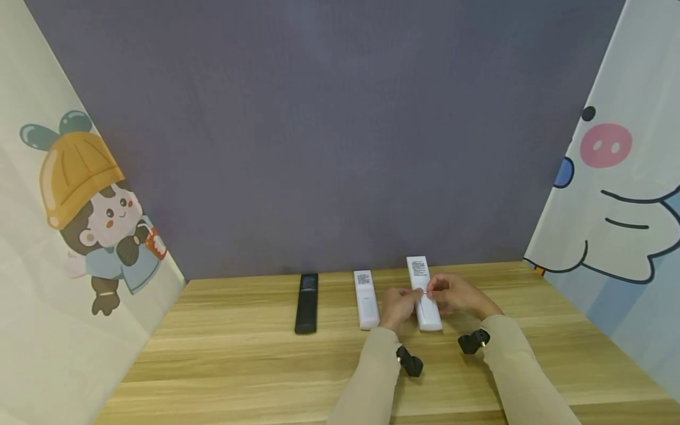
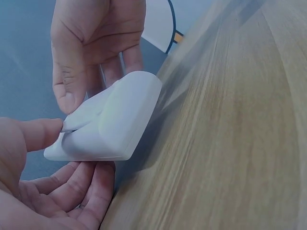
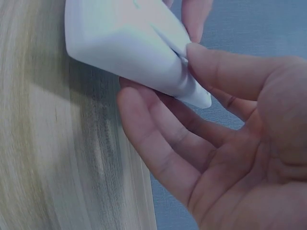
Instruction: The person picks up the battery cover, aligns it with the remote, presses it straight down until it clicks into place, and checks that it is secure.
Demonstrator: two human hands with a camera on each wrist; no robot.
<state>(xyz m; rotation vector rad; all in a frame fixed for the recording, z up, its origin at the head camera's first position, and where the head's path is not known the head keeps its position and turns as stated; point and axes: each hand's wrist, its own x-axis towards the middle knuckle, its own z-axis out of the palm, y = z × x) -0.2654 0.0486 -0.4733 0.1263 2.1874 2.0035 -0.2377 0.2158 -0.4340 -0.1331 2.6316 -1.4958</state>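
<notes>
A white remote control (image 1: 418, 268) lies back side up between both hands, its printed label at the far end. My left hand (image 1: 397, 307) holds its left side, thumb on top and fingers beneath in the left wrist view. From the right, my right hand (image 1: 458, 293) grips it the same way. The battery cover (image 2: 93, 108) stands slightly raised at one end, with a thin dark gap under its edge. Both thumbs are at that edge. In the right wrist view the thumb (image 3: 225, 72) touches the cover's end. Whatever is under the cover is hidden.
Left of the hands, another white remote control (image 1: 366, 304) lies back side up on the wooden table (image 1: 239, 354). Further left is a black remote control (image 1: 306, 307). A grey panel (image 1: 340, 147) stands behind the table, with printed cloths (image 1: 32, 330) at both sides.
</notes>
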